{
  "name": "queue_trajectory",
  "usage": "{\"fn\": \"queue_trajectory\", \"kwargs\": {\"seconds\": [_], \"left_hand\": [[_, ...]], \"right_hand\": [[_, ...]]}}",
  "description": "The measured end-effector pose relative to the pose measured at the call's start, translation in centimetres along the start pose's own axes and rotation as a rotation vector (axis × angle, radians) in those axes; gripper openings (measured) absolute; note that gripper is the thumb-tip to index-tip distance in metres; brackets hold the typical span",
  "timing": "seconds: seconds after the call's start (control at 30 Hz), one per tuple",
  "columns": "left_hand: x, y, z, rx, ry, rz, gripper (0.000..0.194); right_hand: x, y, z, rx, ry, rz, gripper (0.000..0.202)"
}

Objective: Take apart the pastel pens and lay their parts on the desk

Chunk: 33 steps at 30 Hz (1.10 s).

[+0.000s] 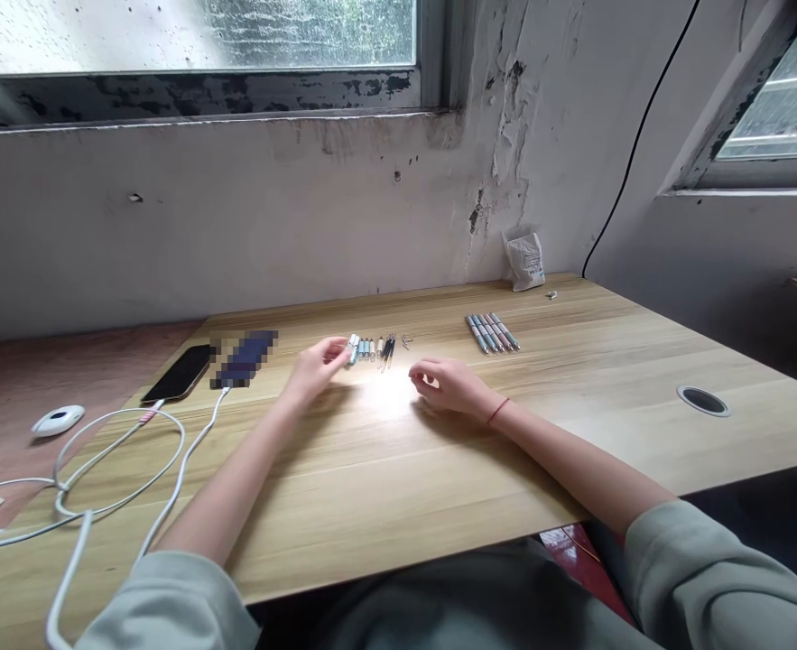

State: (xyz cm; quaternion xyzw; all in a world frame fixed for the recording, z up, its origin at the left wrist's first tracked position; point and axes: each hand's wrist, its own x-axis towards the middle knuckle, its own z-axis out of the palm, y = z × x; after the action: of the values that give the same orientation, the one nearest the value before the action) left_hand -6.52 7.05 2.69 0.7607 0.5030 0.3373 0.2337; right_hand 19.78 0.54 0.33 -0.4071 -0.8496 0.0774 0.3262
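My left hand [318, 366] is at the left end of a row of pen parts, its thumb and fingertips closed on a light pen barrel [353, 348]. Beside that barrel lie several short barrel pieces [369, 348], then thin dark refills [387, 350] and a small cluster of tiny metal parts [406, 342]. My right hand [447, 385] rests on the table with its fingers curled together. Whatever it may be pinching is too small or hidden to tell. Farther right, several assembled pens [493, 333] lie side by side in a slanted row.
On the wooden table [384, 487], a black phone [179, 373] and a blurred dark-blue device [244, 358] lie left, with white cables [182, 469] attached. A crumpled white packet [525, 260] leans on the wall. A round cable hole [703, 401] is at right.
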Motion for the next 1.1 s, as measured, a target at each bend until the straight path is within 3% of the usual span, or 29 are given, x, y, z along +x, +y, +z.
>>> {"fn": "queue_trajectory", "kwargs": {"seconds": [0.1, 0.2, 0.37, 0.47, 0.53, 0.6, 0.7, 0.8, 0.9, 1.1], "left_hand": [[-2.2, 3.4, 3.7, -0.269, -0.076, 0.032, 0.042], [-3.9, 5.9, 6.1, -0.415, -0.105, 0.039, 0.036], [-5.2, 6.6, 6.8, -0.477, -0.124, 0.016, 0.032], [-5.3, 6.0, 6.9, -0.594, -0.112, -0.132, 0.035], [-5.3, 5.7, 7.0, -0.69, -0.087, -0.235, 0.036], [-5.3, 5.6, 7.1, -0.728, -0.113, -0.252, 0.036], [-5.4, 5.8, 6.9, -0.614, -0.175, -0.141, 0.035], [-5.5, 5.9, 6.5, -0.406, -0.119, 0.021, 0.032], [-5.6, 6.1, 6.0, -0.289, -0.059, 0.123, 0.03], [-5.8, 6.3, 6.0, -0.177, -0.057, 0.21, 0.026]], "right_hand": [[0.2, -1.5, -0.5, 0.266, 0.124, 0.143, 0.017], [0.3, -2.5, -0.6, 0.558, 0.14, 0.283, 0.027], [0.0, -2.5, -0.3, 0.774, 0.089, 0.384, 0.029], [0.0, -2.3, 0.0, 0.82, 0.12, 0.409, 0.027], [0.0, -2.2, 0.0, 0.804, 0.135, 0.395, 0.024], [-0.1, -2.0, -0.2, 0.713, 0.134, 0.341, 0.022], [-0.1, -1.7, -0.6, 0.5, 0.15, 0.201, 0.023], [-0.2, -1.4, -1.0, 0.348, 0.168, 0.1, 0.017], [-0.2, -1.4, -1.2, 0.313, 0.167, 0.052, 0.011], [-0.4, -1.9, -0.9, 0.301, 0.135, 0.0, 0.012]]}}
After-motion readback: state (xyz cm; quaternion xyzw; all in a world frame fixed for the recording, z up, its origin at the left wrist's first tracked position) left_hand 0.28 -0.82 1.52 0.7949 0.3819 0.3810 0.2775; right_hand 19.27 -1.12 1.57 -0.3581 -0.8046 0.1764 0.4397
